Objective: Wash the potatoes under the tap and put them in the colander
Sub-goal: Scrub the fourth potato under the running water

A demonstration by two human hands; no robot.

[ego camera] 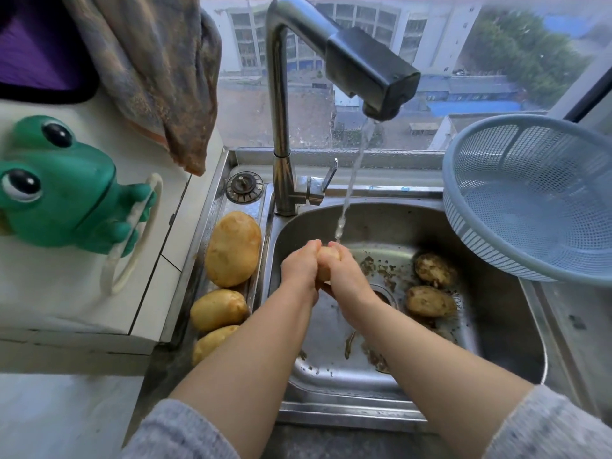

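Observation:
Both hands clasp one potato (326,265) over the steel sink (496,342), right under the running stream from the tap (371,71). My left hand (299,268) wraps its left side and my right hand (347,276) its right side, so most of it is hidden. Two dirty potatoes (433,270) (430,301) lie on the sink floor at the right. Three cleaner yellow potatoes (233,248) (218,309) (212,341) rest on the ledge left of the basin. A blue colander (530,197) stands tilted and empty on the sink's right rim.
Mud specks lie around the drain (384,293). A sink strainer plug (244,187) sits on the back left ledge. A green frog figure (63,187) stands on the white counter at the left, and a cloth (155,71) hangs above it. A window is behind the tap.

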